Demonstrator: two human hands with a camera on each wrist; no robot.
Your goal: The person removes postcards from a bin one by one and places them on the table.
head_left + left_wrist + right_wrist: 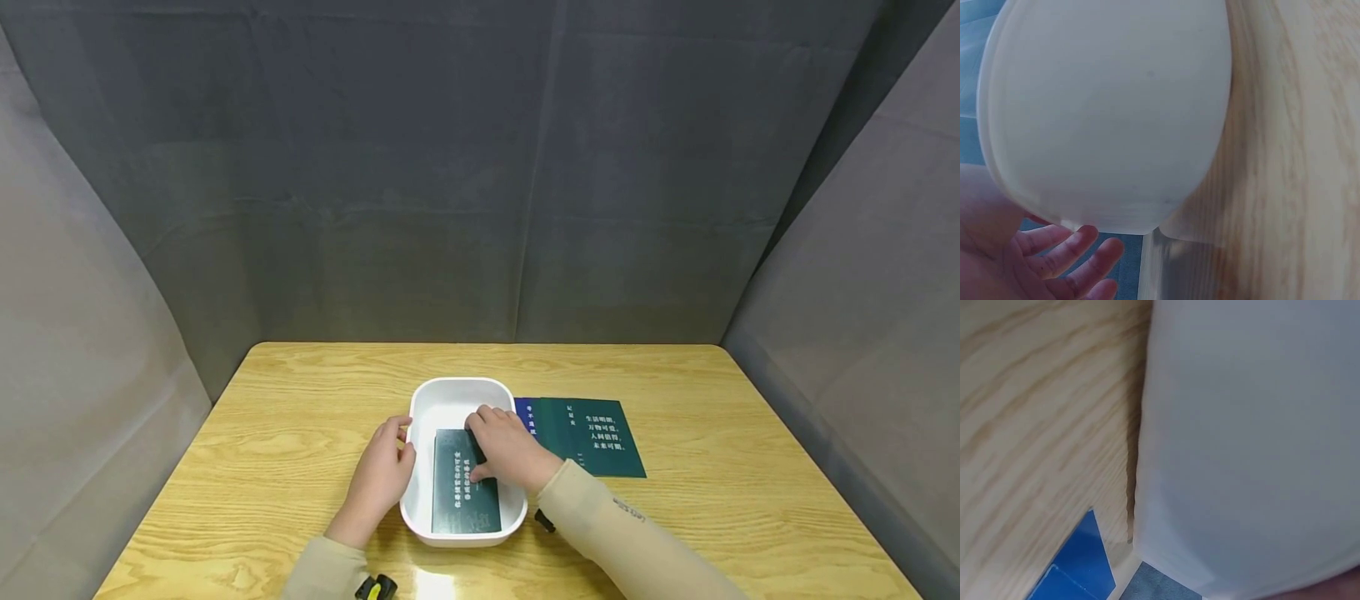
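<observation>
White plastic makes up the tub (450,400), a rounded rectangular bin that sits near the middle of the light wooden desk (300,417). Inside it a dark green booklet (463,496) with pale printed lines lies flat on the floor of the tub, towards its near end.

The right hand (508,448) reaches over the tub's right rim and rests on the far part of that booklet, its fingers (483,417) spread slightly and laid fairly flat on the cover; they seem to press rather than pinch, though the head view is too small to be sure.

The left hand (381,479) lies against the outside of the tub's left wall, with its fingertips at the rim. In the left wrist view its fingers (1072,253) show relaxed and a little apart, just under the white curve of the tub (1110,112).

Just to the right of the tub, a second dark green booklet (596,437) lies flat on the desk, on top of a blue one (525,414) whose edge shows beside the tub. The right wrist view shows only the tub's wall (1254,444), the desk's grain (1041,412) and a blue corner (1079,565).

Grey cloth (480,167) hangs behind and at both sides of the desk.
</observation>
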